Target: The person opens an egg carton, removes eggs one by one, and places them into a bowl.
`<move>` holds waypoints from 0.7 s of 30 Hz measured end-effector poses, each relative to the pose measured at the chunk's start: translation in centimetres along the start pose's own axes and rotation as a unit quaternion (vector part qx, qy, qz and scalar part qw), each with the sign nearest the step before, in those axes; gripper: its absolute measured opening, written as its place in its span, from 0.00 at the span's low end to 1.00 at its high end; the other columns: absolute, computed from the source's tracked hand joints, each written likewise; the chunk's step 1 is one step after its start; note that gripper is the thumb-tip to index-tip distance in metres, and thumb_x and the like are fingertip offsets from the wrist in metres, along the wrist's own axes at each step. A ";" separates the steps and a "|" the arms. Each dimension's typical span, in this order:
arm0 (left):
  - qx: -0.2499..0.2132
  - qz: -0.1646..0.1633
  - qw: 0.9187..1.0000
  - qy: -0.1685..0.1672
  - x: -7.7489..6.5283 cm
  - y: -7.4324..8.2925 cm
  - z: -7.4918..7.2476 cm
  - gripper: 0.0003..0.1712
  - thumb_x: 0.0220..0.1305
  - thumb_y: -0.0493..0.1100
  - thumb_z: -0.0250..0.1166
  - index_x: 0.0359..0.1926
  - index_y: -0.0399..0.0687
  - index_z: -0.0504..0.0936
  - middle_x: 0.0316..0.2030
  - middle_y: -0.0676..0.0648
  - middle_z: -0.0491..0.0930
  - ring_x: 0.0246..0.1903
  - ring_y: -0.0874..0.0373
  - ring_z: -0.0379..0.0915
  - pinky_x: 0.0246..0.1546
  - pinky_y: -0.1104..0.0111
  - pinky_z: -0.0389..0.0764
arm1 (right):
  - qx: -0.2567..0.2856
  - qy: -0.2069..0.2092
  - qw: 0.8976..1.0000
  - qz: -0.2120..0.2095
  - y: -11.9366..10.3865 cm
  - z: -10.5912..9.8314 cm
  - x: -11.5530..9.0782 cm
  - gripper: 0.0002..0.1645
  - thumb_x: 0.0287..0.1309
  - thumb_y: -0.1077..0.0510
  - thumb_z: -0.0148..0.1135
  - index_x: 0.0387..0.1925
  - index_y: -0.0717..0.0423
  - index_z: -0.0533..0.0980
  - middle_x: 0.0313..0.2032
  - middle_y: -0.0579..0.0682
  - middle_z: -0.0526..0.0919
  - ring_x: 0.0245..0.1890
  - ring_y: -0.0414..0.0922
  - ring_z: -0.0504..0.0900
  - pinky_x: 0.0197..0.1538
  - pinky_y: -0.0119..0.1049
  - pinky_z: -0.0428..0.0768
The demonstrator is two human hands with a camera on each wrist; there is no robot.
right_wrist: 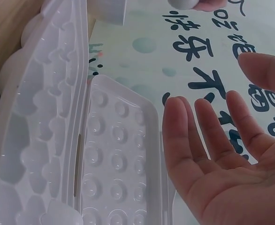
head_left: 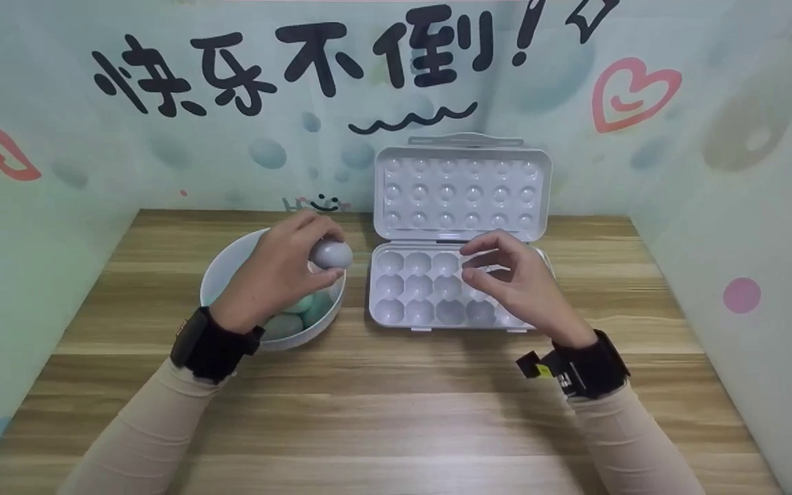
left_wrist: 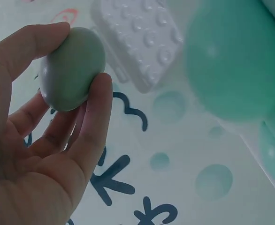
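My left hand (head_left: 279, 261) pinches a pale egg (head_left: 332, 254) between thumb and fingertips, above the right side of a white bowl (head_left: 221, 265). In the left wrist view the egg (left_wrist: 72, 70) looks smooth and grey-green. Several green and greyish eggs (head_left: 284, 326) lie in the bowl, partly hidden by the hand. To the right stands a white plastic egg box (head_left: 420, 287), its dimpled lid (head_left: 461, 192) raised. Over the box's right part hovers my right hand (head_left: 523, 282), fingers loosely bent and holding nothing; it hides some cups. The cups I can see hold no eggs.
The wood-grain table (head_left: 382, 405) ends at a printed backdrop (head_left: 327, 158) with black lettering, which also rises along both sides. The raised lid stands close to that backdrop. A narrow strip of table separates bowl and egg box.
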State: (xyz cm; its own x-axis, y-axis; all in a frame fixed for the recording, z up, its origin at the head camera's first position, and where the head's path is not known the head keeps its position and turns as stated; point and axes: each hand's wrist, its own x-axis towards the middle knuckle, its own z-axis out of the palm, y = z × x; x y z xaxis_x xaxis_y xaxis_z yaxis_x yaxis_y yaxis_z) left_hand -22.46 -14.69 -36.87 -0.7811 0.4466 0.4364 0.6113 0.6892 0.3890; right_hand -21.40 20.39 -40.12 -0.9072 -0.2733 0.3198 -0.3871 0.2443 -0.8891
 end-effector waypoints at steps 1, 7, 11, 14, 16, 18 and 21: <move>0.004 -0.004 1.000 -0.012 0.1 -0.3 0.0 0.23 0.57 0.38 0.81 0.52 0.43 0.84 0.51 0.44 0.80 0.50 0.48 0.79 0.53 0.55 0.85 | 0.000 0.000 1.000 0.000 0.0 0.0 0.0 0.18 0.63 0.68 0.72 0.53 0.62 0.80 0.52 0.55 0.84 0.53 0.61 0.87 0.49 0.40 0.89; 0.030 -0.006 0.995 -0.090 0.6 -1.6 0.2 0.19 0.58 0.37 0.79 0.49 0.43 0.83 0.49 0.43 0.80 0.47 0.47 0.77 0.52 0.54 0.84 | -0.008 -0.001 1.000 0.002 -0.1 -0.1 0.0 0.17 0.64 0.67 0.72 0.53 0.62 0.80 0.53 0.62 0.83 0.51 0.52 0.88 0.49 0.39 0.89; 0.036 0.006 0.992 -0.119 0.8 -2.3 0.4 0.17 0.57 0.35 0.77 0.47 0.42 0.83 0.46 0.43 0.81 0.46 0.46 0.76 0.51 0.53 0.82 | -0.012 -0.001 1.000 0.006 -0.1 -0.2 0.0 0.17 0.64 0.67 0.72 0.53 0.62 0.80 0.53 0.59 0.84 0.52 0.56 0.87 0.50 0.40 0.89; 0.035 0.010 0.991 -0.131 0.8 -2.6 0.6 0.16 0.56 0.34 0.76 0.45 0.41 0.83 0.44 0.42 0.81 0.45 0.45 0.77 0.50 0.53 0.81 | -0.012 -0.002 1.000 0.007 -0.1 -0.2 0.1 0.18 0.63 0.67 0.72 0.53 0.62 0.80 0.52 0.55 0.84 0.53 0.59 0.87 0.50 0.41 0.89; 0.036 0.008 0.990 -0.140 0.9 -2.8 0.8 0.15 0.56 0.33 0.75 0.45 0.40 0.84 0.43 0.42 0.81 0.44 0.46 0.77 0.49 0.53 0.81 | -0.012 -0.001 1.000 0.007 -0.1 -0.2 0.1 0.17 0.63 0.67 0.72 0.53 0.62 0.80 0.52 0.53 0.85 0.53 0.60 0.87 0.50 0.41 0.89; 0.042 0.007 0.988 -0.148 1.0 -2.9 1.1 0.14 0.56 0.32 0.74 0.45 0.40 0.84 0.42 0.42 0.81 0.43 0.46 0.77 0.49 0.54 0.82 | -0.014 -0.001 1.000 0.007 -0.2 -0.2 0.1 0.17 0.63 0.67 0.72 0.53 0.61 0.80 0.51 0.52 0.85 0.52 0.59 0.87 0.50 0.41 0.89; 0.052 0.007 0.986 -0.159 1.2 -2.9 1.4 0.14 0.57 0.31 0.74 0.45 0.40 0.84 0.41 0.41 0.81 0.42 0.47 0.76 0.48 0.54 0.82 | -0.014 0.001 1.000 0.006 -0.2 -0.2 0.1 0.17 0.63 0.67 0.72 0.52 0.62 0.80 0.51 0.53 0.85 0.52 0.60 0.87 0.49 0.40 0.89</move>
State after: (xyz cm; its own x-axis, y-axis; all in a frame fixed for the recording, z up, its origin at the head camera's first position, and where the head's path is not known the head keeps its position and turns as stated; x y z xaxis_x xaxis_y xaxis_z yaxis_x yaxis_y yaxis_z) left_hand -25.33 -15.33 -38.62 -0.7831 0.6012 0.1591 0.6191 0.7293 0.2913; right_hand -21.43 20.50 -39.90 -0.9117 -0.2692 0.3104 -0.3813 0.2729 -0.8833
